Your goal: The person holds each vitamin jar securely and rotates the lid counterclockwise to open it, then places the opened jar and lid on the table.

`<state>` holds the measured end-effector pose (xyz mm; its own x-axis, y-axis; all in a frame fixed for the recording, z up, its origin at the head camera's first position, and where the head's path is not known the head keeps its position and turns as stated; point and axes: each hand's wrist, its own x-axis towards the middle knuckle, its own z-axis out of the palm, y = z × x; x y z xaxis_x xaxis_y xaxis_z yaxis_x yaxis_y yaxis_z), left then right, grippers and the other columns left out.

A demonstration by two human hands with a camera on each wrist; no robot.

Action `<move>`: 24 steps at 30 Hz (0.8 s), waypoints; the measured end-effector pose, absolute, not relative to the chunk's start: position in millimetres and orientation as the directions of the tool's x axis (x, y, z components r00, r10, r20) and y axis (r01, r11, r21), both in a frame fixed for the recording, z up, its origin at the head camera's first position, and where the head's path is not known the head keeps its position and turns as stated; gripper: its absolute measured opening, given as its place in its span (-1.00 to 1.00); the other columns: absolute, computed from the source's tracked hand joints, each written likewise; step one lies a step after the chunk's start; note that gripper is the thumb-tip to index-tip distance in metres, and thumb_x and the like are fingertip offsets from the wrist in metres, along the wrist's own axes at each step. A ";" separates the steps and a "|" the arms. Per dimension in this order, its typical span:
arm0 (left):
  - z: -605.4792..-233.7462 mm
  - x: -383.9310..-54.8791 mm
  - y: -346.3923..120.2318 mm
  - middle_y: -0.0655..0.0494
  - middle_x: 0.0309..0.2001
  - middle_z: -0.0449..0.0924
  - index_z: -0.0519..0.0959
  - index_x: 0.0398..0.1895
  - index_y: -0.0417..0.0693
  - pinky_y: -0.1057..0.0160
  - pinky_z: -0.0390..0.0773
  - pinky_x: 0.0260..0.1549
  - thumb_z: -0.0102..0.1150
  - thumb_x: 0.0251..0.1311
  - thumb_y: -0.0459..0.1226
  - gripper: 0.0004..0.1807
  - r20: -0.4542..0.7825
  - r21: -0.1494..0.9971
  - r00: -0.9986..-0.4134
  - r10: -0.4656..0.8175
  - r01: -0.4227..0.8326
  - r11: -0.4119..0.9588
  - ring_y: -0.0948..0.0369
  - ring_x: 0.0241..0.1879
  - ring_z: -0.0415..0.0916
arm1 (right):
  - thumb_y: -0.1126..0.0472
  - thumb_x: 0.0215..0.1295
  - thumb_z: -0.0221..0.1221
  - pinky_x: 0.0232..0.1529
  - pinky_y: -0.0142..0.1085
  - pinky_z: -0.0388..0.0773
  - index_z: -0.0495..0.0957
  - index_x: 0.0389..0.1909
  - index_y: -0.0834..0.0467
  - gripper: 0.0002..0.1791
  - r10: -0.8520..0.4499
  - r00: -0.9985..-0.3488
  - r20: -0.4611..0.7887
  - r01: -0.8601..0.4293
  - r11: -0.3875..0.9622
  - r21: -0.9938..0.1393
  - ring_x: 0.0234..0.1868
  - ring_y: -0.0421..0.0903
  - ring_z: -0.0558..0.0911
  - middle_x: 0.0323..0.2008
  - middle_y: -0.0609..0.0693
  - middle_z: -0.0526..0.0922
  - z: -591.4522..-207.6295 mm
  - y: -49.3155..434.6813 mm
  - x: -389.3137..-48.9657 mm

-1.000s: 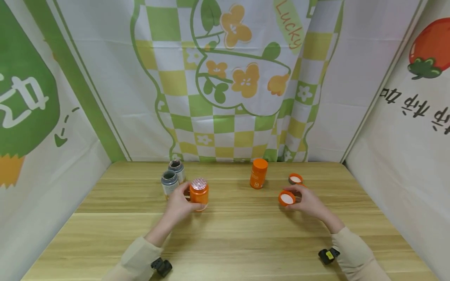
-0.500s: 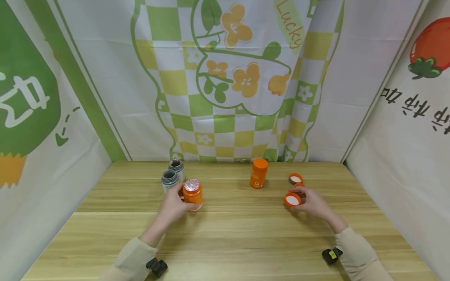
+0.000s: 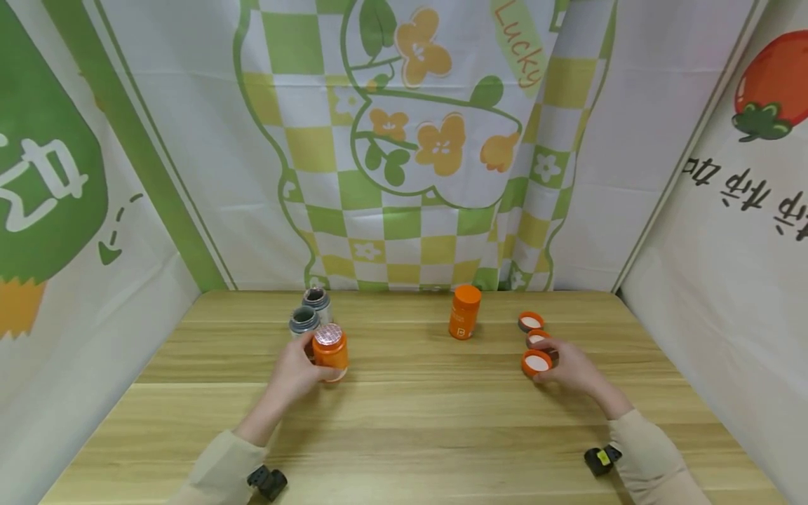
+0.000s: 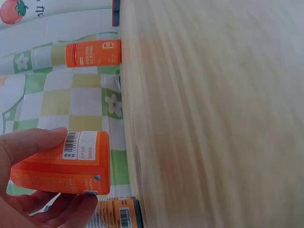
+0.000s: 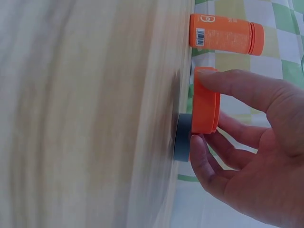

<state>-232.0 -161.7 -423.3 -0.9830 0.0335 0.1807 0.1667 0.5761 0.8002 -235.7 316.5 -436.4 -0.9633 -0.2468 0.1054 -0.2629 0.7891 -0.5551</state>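
- The left hand point(image 3: 295, 366) grips an orange jar point(image 3: 331, 356) around its side, foil seal up; in the left wrist view its base is off the wood.
- The right hand point(image 3: 571, 368) pinches an orange cap point(image 3: 537, 363) by its side — white liner facing up in the head view.
- Just beyond the jar stand two open gray jars point(image 3: 304, 319); whether it touches the nearer one, I cannot tell.
- Beyond the held cap lie a middle cap point(image 3: 536, 339), partly covered by fingers, and a far cap point(image 3: 531, 322).
- A capped bottle point(image 3: 464, 314) stands upright between the hands, farther back.
- The table point(image 3: 429, 414) is pale grained wood, with a checked curtain point(image 3: 404, 245) behind and printed cloth at both sides.
- A wide stretch of wood separates the hands — both well inside the side edges. The bottle and gray jars stand near the back edge.
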 end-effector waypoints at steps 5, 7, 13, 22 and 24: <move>-424.4 -232.8 -168.8 -0.21 -0.14 0.63 0.47 0.02 -0.29 0.07 0.55 -0.15 0.51 -0.37 -0.38 -0.29 0.164 0.786 -0.986 0.027 0.147 0.600 0.03 -0.20 0.59 | 0.26 -0.15 0.45 -0.08 -0.06 0.48 0.49 0.04 0.38 -0.35 -0.223 -0.970 0.095 -0.238 0.804 -0.544 -0.11 0.13 0.59 -0.08 0.27 0.61 -436.1 321.2 -234.7; -424.6 -232.9 -171.2 -0.22 -0.13 0.63 0.47 0.03 -0.30 0.07 0.55 -0.15 0.52 -0.36 -0.37 -0.28 0.159 0.784 -0.987 0.029 0.144 0.604 0.02 -0.20 0.59 | 0.25 -0.16 0.45 -0.09 -0.06 0.48 0.49 0.03 0.37 -0.35 -0.223 -0.970 0.094 -0.238 0.808 -0.540 -0.12 0.13 0.60 -0.09 0.26 0.61 -435.7 322.1 -233.9; -423.0 -230.8 -176.3 -0.24 -0.13 0.63 0.46 0.04 -0.32 0.03 0.54 -0.12 0.52 -0.36 -0.37 -0.27 0.153 0.773 -0.988 0.035 0.142 0.619 0.00 -0.18 0.59 | 0.26 -0.14 0.45 -0.10 -0.02 0.50 0.48 0.02 0.37 -0.36 -0.211 -0.975 0.077 -0.218 0.805 -0.551 -0.13 0.13 0.61 -0.10 0.27 0.61 -436.3 323.6 -232.4; -424.4 -233.2 -183.7 -0.20 -0.15 0.64 0.47 0.05 -0.30 0.01 0.52 -0.12 0.49 -0.34 -0.33 -0.27 0.125 0.741 -0.992 0.031 0.114 0.662 0.00 -0.18 0.58 | 0.26 -0.17 0.45 -0.11 -0.04 0.50 0.47 0.01 0.37 -0.36 -0.153 -0.987 0.040 -0.149 0.813 -0.563 -0.10 0.16 0.60 -0.08 0.29 0.60 -436.8 328.1 -232.5; -424.8 -233.9 -185.4 -0.20 -0.15 0.64 0.47 0.06 -0.29 0.01 0.51 -0.12 0.49 -0.34 -0.32 -0.27 0.120 0.732 -0.992 0.029 0.108 0.673 0.00 -0.17 0.58 | 0.26 -0.17 0.45 -0.09 -0.02 0.49 0.47 0.01 0.38 -0.35 -0.139 -0.990 0.035 -0.134 0.817 -0.562 -0.09 0.17 0.60 -0.08 0.30 0.60 -435.8 328.4 -232.4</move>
<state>-233.9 -185.4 -424.8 -0.9924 0.0295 0.1196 0.1081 0.6732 0.7315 -232.4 328.4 -435.8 -0.9897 -0.1387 0.0349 -0.1343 0.8165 -0.5615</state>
